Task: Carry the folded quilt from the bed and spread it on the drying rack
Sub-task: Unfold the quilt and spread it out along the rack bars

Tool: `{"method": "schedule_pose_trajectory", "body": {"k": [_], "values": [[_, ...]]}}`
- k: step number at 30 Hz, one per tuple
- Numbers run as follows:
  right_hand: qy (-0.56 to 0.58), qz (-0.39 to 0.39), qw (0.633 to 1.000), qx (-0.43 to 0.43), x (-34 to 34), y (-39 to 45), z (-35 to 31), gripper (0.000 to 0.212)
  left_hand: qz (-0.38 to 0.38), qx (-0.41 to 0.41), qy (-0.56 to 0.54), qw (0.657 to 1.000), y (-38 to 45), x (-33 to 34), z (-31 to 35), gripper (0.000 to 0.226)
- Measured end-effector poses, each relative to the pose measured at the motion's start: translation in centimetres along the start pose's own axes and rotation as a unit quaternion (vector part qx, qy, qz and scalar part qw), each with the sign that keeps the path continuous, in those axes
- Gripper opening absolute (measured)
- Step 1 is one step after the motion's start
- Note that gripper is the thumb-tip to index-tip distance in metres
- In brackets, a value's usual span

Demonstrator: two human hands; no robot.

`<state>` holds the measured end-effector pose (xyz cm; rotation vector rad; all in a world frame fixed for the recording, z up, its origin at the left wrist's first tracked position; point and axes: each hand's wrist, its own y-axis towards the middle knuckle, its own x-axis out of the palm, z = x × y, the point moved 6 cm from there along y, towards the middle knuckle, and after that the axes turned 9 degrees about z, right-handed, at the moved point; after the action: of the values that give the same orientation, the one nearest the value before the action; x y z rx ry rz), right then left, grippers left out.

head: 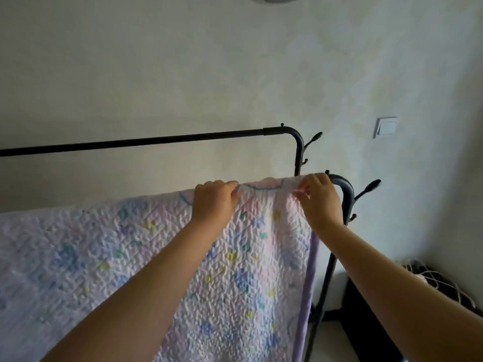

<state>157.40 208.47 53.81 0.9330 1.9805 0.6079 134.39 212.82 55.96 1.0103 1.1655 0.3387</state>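
Fingers (232, 185) of both hands curl over the quilt (156, 257) draped on the rack (342, 184).

Near rail hidden under quilt (156, 257), quilt cut off left and below, netted dark object (441, 286) unclear

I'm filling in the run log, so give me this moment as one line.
stage: spreading | quilt: draped over near rail of drying rack | left hand: grips top fold | right hand: pinches top fold | far rail: bare

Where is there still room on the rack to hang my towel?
The far bar is bare up to its bend by the hooks. The near bar is crowded: the quilt covers it, gripped by the left hand and right hand.
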Motion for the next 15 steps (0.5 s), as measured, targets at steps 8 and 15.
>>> {"method": "schedule_pose_trajectory", "body": {"k": [8, 15], "values": [[-0.075, -0.091, 0.958, 0.260, 0.3, -1.6, 4.5, 0.045, -0.006, 0.051, 0.017, 0.999, 0.5, 0.5, 1.5, 0.018], [-0.113, -0.119, 0.968, 0.191, -0.2, 0.7, 2.7, 0.029, 0.007, 0.081, -0.002, 0.997, 1.3, 0.5, 3.2, 0.014]]}}
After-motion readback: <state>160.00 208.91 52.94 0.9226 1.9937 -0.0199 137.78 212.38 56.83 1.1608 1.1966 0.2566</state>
